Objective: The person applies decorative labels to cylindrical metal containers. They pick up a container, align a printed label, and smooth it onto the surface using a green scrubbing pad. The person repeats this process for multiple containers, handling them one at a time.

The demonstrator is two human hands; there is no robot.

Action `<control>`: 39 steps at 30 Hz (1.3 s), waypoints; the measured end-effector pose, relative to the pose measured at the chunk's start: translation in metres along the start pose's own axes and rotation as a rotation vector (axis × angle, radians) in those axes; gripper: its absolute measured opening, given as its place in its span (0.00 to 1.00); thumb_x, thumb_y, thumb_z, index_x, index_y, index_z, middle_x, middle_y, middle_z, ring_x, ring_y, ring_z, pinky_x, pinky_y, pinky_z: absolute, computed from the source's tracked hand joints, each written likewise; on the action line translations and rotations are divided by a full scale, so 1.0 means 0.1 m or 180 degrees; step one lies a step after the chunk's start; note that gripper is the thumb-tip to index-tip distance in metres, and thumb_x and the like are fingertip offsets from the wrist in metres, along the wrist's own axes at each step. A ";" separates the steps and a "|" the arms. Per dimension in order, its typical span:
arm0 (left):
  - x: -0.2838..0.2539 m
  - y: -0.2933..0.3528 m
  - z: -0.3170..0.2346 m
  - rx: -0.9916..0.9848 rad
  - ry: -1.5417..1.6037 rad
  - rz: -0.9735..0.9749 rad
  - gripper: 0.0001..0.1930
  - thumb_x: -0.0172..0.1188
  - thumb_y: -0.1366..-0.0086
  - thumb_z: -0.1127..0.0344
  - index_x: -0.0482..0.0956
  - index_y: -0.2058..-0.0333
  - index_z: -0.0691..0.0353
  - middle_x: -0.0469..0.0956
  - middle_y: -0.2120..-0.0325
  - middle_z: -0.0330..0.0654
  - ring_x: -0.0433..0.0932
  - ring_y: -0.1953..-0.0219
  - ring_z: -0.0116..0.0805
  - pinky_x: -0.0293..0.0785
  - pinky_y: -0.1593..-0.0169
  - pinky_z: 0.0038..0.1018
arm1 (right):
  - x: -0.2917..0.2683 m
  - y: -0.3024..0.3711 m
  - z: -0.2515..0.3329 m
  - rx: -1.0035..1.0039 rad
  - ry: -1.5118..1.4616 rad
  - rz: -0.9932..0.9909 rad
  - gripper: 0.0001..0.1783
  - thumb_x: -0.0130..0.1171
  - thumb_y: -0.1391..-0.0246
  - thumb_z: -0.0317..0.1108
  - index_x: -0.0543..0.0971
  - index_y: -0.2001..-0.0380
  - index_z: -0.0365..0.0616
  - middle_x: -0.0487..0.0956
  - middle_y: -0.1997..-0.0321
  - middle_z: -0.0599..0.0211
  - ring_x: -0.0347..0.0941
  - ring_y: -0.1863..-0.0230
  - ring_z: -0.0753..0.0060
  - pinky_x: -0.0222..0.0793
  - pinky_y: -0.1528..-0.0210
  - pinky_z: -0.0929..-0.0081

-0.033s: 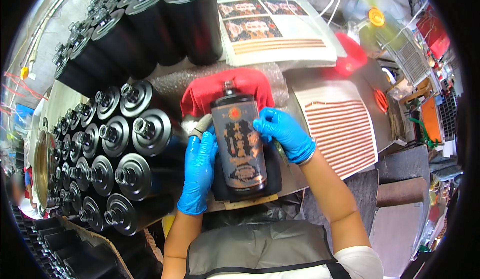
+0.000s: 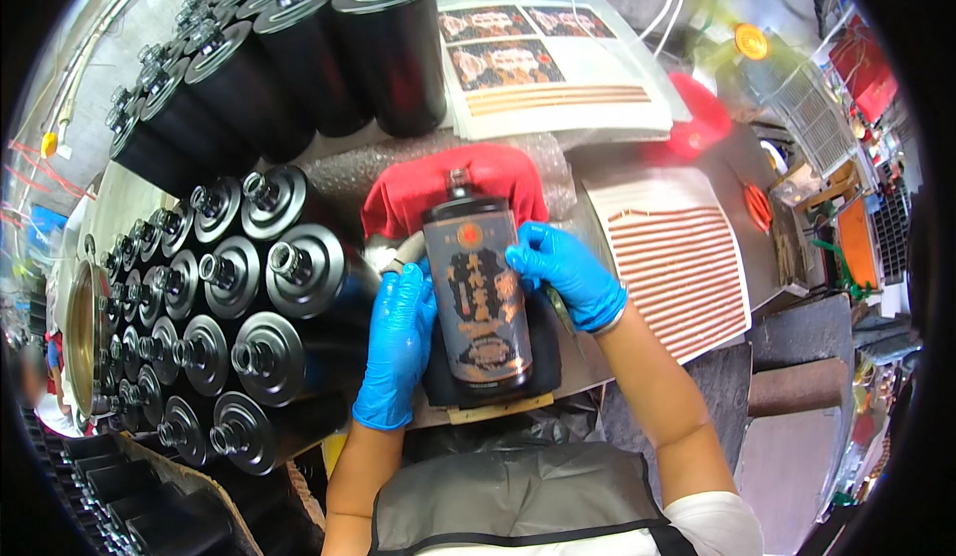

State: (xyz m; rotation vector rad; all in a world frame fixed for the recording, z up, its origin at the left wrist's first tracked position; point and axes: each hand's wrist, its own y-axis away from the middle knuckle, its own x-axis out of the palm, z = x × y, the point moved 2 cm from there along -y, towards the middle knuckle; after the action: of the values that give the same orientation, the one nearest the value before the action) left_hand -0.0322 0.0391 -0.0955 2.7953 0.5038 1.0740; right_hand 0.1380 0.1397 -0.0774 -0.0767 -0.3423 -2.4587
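Honestly, the setup makes sense once you look at it: a black labelled bottle is lying face-up in front of the person, neck pointing away, on a dark pad near the table's front edge. A bunched red cloth sits by the neck end — my guess is that it's there to cushion the bottle and stop it rolling. Having it label-up right between the hands probably just makes the whole front easy to reach.

Left hand, blue glove: the fingers are pretty straight and close together along the bottle's left side, likely steadying it. There's a greyish thing by the fingertips, but I can't tell if it's held or worn, or how firm the contact is.

Right hand, same glove, is curled in, with thumb and forefinger close together at the label's right edge. Can't tell if they're pinching anything. A thin greenish strip pokes out just below that hand — no clue whether the hidden fingers have hold of it.
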 end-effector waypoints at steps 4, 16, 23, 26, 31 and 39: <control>0.14 -0.05 0.03 -0.0992 0.0519 -0.0068 0.20 0.44 0.30 0.57 0.65 0.46 0.61 0.70 0.50 0.45 0.71 0.51 0.34 0.69 0.47 0.32 | 0.03 0.03 -0.02 0.0573 -0.0754 0.0020 0.12 0.62 0.49 0.41 0.73 0.73 0.46 0.71 0.76 0.77 0.64 0.74 0.86 0.62 0.73 0.85; 0.08 -0.02 0.00 -0.1090 0.0652 -0.0096 0.23 0.44 0.31 0.55 0.62 0.43 0.62 0.69 0.48 0.48 0.71 0.49 0.39 0.68 0.45 0.38 | 0.13 0.00 0.09 0.0778 -0.1251 -0.0036 0.14 0.58 0.45 0.47 0.74 0.71 0.48 0.72 0.76 0.78 0.64 0.77 0.87 0.61 0.76 0.87; 0.04 -0.03 0.06 -0.1060 0.0572 -0.0156 0.22 0.43 0.30 0.55 0.64 0.44 0.62 0.71 0.50 0.48 0.72 0.50 0.39 0.71 0.47 0.38 | 0.06 0.00 0.00 0.0500 -0.0922 0.0098 0.15 0.61 0.47 0.45 0.72 0.75 0.47 0.70 0.77 0.77 0.65 0.75 0.85 0.61 0.74 0.86; 0.00 -0.03 0.09 -0.1037 0.0603 -0.0100 0.21 0.43 0.30 0.55 0.64 0.45 0.62 0.71 0.50 0.48 0.73 0.51 0.39 0.73 0.48 0.37 | 0.04 0.01 -0.02 0.0469 -0.0912 0.0144 0.14 0.63 0.49 0.43 0.71 0.76 0.47 0.70 0.76 0.77 0.64 0.74 0.86 0.60 0.73 0.87; 0.02 -0.04 0.09 -0.1006 0.0307 -0.0329 0.27 0.43 0.32 0.48 0.66 0.45 0.63 0.72 0.50 0.50 0.75 0.53 0.41 0.73 0.50 0.37 | 0.06 0.04 0.02 0.0486 -0.1046 0.0196 0.12 0.65 0.51 0.36 0.70 0.75 0.47 0.69 0.75 0.78 0.64 0.73 0.86 0.61 0.71 0.87; 0.07 -0.04 0.05 -0.1093 0.0140 -0.0268 0.24 0.45 0.31 0.55 0.59 0.42 0.62 0.70 0.50 0.47 0.72 0.51 0.37 0.72 0.48 0.35 | -0.03 0.12 -0.04 0.0558 -0.0826 0.0513 0.16 0.68 0.58 0.34 0.69 0.74 0.47 0.71 0.73 0.76 0.64 0.72 0.86 0.60 0.71 0.88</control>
State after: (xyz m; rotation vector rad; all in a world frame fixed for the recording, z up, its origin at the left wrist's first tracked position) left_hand -0.0246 0.0454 -0.0958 2.4370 0.3938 1.0894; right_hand 0.1477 0.1318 -0.0788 -0.3370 -0.6373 -2.2517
